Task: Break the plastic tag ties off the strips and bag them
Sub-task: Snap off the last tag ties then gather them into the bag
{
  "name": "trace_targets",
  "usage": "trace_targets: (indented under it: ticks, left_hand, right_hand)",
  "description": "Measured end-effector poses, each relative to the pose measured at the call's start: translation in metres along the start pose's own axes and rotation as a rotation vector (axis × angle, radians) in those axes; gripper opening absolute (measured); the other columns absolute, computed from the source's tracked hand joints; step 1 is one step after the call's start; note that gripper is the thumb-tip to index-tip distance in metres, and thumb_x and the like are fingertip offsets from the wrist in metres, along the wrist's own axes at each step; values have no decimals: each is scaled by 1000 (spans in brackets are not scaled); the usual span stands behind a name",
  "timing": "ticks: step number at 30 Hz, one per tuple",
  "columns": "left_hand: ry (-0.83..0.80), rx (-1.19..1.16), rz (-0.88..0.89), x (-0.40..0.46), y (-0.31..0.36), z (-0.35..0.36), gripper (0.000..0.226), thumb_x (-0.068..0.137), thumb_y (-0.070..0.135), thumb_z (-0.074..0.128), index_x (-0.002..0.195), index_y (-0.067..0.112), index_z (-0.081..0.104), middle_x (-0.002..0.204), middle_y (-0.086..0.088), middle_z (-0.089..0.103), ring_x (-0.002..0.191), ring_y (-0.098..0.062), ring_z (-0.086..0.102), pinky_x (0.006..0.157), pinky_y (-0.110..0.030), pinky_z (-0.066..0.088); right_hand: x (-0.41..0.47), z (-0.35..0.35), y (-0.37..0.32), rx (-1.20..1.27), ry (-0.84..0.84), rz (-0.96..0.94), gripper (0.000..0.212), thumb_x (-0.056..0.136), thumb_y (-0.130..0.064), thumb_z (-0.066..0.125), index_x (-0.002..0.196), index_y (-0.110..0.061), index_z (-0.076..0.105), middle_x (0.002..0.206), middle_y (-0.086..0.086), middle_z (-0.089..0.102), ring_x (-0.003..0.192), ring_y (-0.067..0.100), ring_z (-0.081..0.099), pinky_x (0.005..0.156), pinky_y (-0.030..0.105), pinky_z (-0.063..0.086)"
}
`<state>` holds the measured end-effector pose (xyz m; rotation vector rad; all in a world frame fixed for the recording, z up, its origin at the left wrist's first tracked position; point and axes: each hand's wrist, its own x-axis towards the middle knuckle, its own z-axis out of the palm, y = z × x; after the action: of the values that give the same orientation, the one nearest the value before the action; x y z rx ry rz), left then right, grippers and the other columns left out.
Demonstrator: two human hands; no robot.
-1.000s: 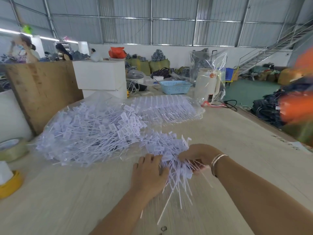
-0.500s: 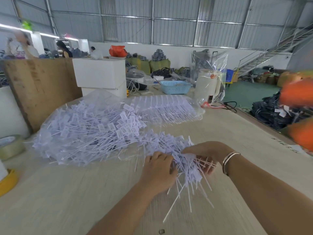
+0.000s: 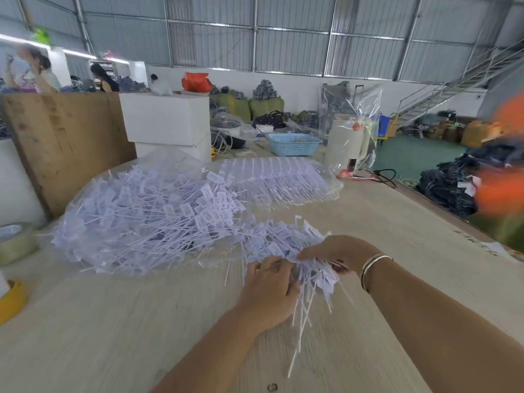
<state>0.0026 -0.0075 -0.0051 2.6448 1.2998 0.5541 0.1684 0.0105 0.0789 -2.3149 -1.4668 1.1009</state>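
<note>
Both hands meet on a bunch of white plastic tag ties (image 3: pixel 313 275) at table centre, near edge. Left hand (image 3: pixel 270 290) fingers curled around the near side of the bunch, gripping it; right hand (image 3: pixel 337 249) curled over the far/right side, fingertips pinching into the tags. Long thin tails of the ties hang out below the hands, fanning down toward the camera and touching the table (image 3: pixel 113 336). Bracelets (image 3: pixel 374 268) on right wrist. Just beyond the hands, more loose ties (image 3: pixel 278 234) lie on the table, running into the mouth of a clear plastic bag (image 3: pixel 136 211) stuffed with ties, lying flat to the left. Behind it, a second clear bag with ties in neat strips (image 3: pixel 278 180), unbroken rows. Left edge: roll of clear tape (image 3: pixel 15 245), yellow tape roll (image 3: pixel 11 300) nearer. Plywood board (image 3: pixel 65 143) leaning upright at back left, white boxes (image 3: pixel 167 123) stacked beside it. Farther back: blue basket (image 3: pixel 293 143), white jug in a plastic wrap (image 3: pixel 347 140). Blurred orange shape (image 3: pixel 504 177) at right edge, cannot tell what. People in far background left, blurred.
</note>
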Motion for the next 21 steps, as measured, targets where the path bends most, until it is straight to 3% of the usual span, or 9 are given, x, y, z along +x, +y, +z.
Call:
trace_targets:
  ticks: [1,2,4,8,13,18,21]
  left_hand:
    - [4,-2,2,0,0,1,44,97,40,25,135,22,36,141,3,44,140,-7,11,110,-34,8]
    - [4,-2,6,0,1,1,45,97,40,24,136,22,36,140,3,44,140,-7,11,110,-34,8]
    - [-2,-5,17,-1,0,2,46,97,41,23,137,22,35,143,4,41,139,-6,10,110,-33,7]
    - [-16,-35,37,-1,0,0,47,97,40,25,141,25,32,148,4,33,137,-3,9,110,-31,6]
    - [76,-27,12,-6,-3,-1,40,95,41,25,125,26,47,131,9,51,129,-7,32,101,-27,13]
    - [121,19,-18,-8,-8,-6,30,96,37,32,110,29,58,112,14,61,111,-8,46,90,-27,19]
    - [134,28,-1,-8,-6,-9,28,95,36,35,103,28,60,104,14,63,103,-8,49,89,-28,23]
  right_hand:
    - [1,2,2,122,-27,6,52,79,-43,70,115,-13,49,103,6,57,82,21,55,66,26,45]
    - [1,4,4,239,-58,11,53,78,-38,72,119,-15,47,111,8,55,86,23,54,75,33,46]
    - [4,10,11,415,-98,-8,41,79,-28,74,108,-8,53,100,7,60,84,23,59,82,37,50]
    - [4,20,19,564,-139,-85,23,76,-20,76,88,-4,64,70,7,72,61,18,69,49,24,53]
    - [3,20,28,517,22,-80,43,79,-24,73,109,4,61,104,23,65,96,35,64,85,42,51]
    - [-3,-1,53,484,114,-152,34,85,-19,66,106,7,62,100,26,65,91,36,63,80,41,49]
    - [-5,-8,64,518,149,-169,24,86,-19,65,93,3,65,75,15,68,66,27,64,64,33,50]
